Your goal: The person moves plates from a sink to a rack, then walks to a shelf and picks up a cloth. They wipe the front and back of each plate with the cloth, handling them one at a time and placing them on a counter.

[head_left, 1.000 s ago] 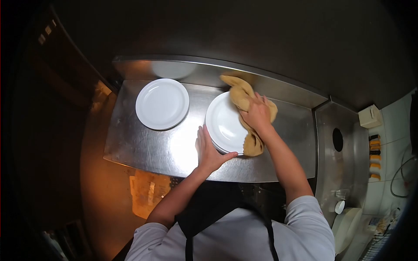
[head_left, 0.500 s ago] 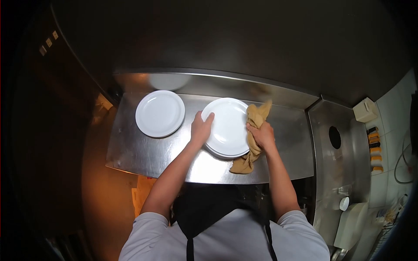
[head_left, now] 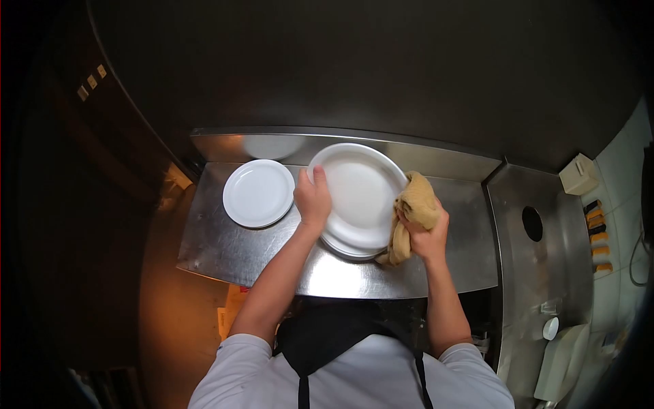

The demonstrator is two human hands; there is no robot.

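Between my hands a white plate (head_left: 357,194) is raised above a stack of white plates (head_left: 351,252), whose lower rims show under it. My left hand (head_left: 313,198) grips the plate's left rim, thumb on the upper face. At the right rim, my right hand (head_left: 429,235) is closed around a bunched tan cloth (head_left: 417,202), which touches the plate's edge. Some of the right fingers are hidden by the cloth. A second stack of white plates (head_left: 259,193) stands to the left on the steel counter (head_left: 211,249).
A raised steel backsplash (head_left: 436,161) runs behind the counter. To the right is a steel surface with a dark round hole (head_left: 533,223). Beyond it are a small white cup (head_left: 550,328), a white box (head_left: 579,175) and yellow-and-black handles (head_left: 598,235) by the tiled wall.
The top plate has been lifted off the right stack and tilted. My right hand has bunched the cloth up against its right rim. The camera view has shifted slightly.
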